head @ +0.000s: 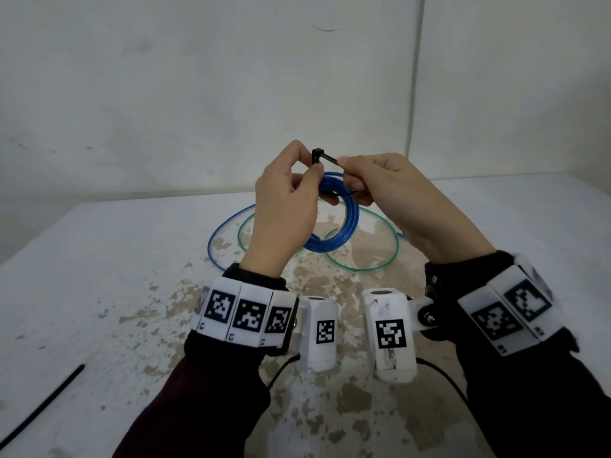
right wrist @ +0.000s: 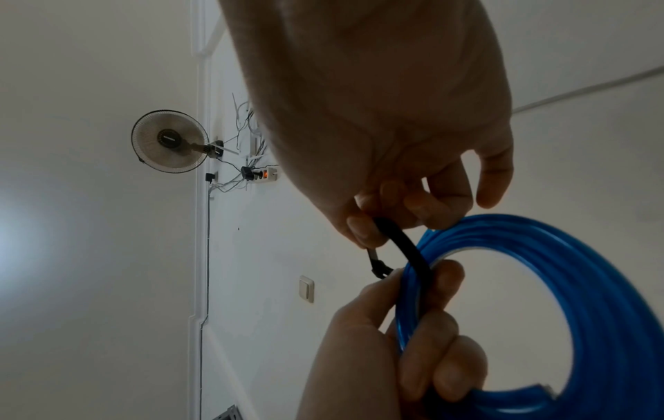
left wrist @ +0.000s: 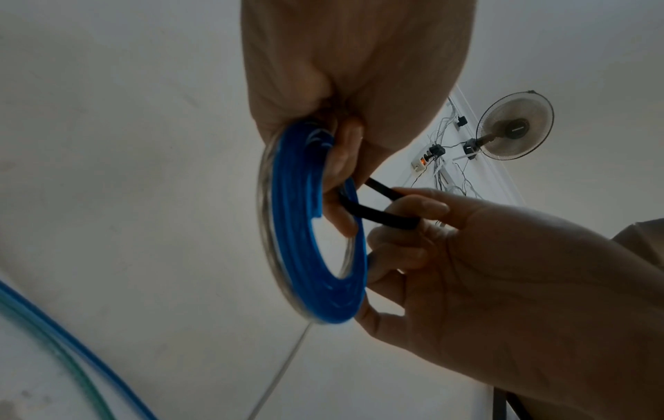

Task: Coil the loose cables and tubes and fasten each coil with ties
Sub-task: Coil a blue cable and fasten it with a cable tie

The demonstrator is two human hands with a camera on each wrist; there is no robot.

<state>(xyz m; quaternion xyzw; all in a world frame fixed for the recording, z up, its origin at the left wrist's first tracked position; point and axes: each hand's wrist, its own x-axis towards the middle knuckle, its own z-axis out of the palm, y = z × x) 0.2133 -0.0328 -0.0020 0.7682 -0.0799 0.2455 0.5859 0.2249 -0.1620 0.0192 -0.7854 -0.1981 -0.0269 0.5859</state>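
Note:
A coil of blue tube (head: 345, 223) is held up over the table. My left hand (head: 312, 168) grips the coil's top with its lower fingers, while thumb and forefinger pinch the head of a black zip tie (head: 325, 157). My right hand (head: 345, 166) pinches the tie's strap just right of the head. In the left wrist view the tie (left wrist: 380, 216) loops through the coil (left wrist: 298, 227) to the right hand (left wrist: 413, 216). In the right wrist view the tie (right wrist: 406, 244) bends over the coil (right wrist: 593, 284) beside the left fingers (right wrist: 442, 287).
A loose blue tube (head: 209, 246) and a green tube (head: 360, 271) lie in wide loops on the worn white table (head: 99, 276) under my hands. A spare black zip tie (head: 43, 403) lies near the front left. A wall stands close behind.

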